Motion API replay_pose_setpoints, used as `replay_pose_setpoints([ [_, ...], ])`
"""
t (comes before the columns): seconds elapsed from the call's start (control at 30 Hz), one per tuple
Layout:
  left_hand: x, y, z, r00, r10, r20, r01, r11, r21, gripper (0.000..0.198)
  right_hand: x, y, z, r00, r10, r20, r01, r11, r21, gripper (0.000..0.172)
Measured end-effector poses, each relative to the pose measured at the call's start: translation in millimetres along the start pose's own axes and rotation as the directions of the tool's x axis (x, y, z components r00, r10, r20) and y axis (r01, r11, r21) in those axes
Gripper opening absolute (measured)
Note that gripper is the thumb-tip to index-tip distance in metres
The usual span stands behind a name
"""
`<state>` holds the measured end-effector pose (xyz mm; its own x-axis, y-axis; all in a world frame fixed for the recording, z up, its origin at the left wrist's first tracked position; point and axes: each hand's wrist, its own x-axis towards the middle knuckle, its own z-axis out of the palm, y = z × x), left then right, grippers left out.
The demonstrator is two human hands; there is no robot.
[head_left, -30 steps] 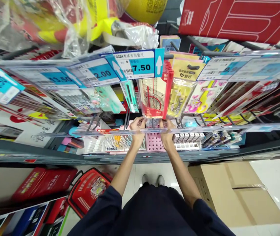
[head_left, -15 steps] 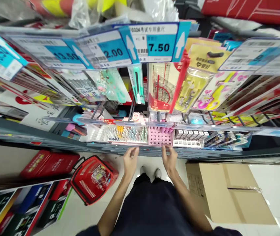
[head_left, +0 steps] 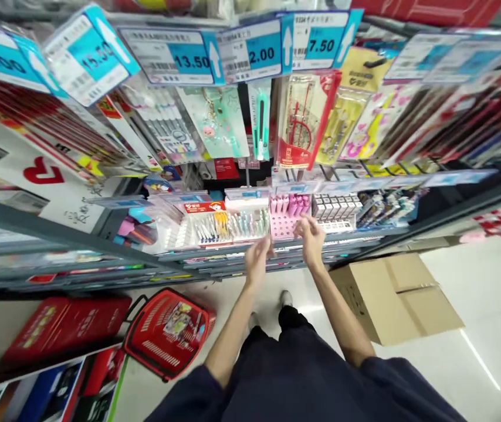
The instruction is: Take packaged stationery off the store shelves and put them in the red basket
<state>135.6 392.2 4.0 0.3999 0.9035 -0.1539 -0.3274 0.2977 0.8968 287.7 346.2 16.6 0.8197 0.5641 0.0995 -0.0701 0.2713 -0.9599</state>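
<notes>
Just past the right hand (head_left: 311,241), a pink pegged pen stand (head_left: 284,217) on a stationery shelf (head_left: 215,264)
Hands open and apart, empty; left hand (head_left: 257,262) below a tray of pens (head_left: 228,227), cardboard box (head_left: 395,300) beyond the right hand

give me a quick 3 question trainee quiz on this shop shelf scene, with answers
1. Which price shows on the blue-and-white shelf tag above the red-edged clear ruler set package? A) 7.50 B) 2.00 C) 13.50
2. True or false: the red plastic shopping basket sits on the floor, apart from the open left hand and the open right hand.
3. What stands on the white tiled floor to the right of the person's dark shoes?

Key: 1 A; 2 true; 3 a brown cardboard box
</notes>
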Motion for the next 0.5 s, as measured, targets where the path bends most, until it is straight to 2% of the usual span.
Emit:
replay_pose_setpoints([
  [0.1,39,39,57.6,0.990,0.076,0.121,-0.042,0.965,-0.259,0.049,18,-28,33,0.999,-0.011,-0.039,0.019,0.974,0.227,0.044],
  [0.2,53,63,91.3,0.984,0.080,0.161,-0.012,0.923,-0.385,0.042,24,-44,53,1.000,-0.010,-0.004,0.010,0.927,0.374,0.040],
  [0.33,49,66,108.2,0.988,0.087,0.131,-0.021,0.897,-0.442,0.034,22,-52,58,1.000,-0.007,-0.014,0.012,0.920,0.393,0.043],
  [0.5,42,60,117.2,0.994,0.102,-0.023,-0.103,0.919,-0.380,0.033,18,-53,51,0.999,-0.043,-0.026,0.050,0.936,0.348,0.041],
])
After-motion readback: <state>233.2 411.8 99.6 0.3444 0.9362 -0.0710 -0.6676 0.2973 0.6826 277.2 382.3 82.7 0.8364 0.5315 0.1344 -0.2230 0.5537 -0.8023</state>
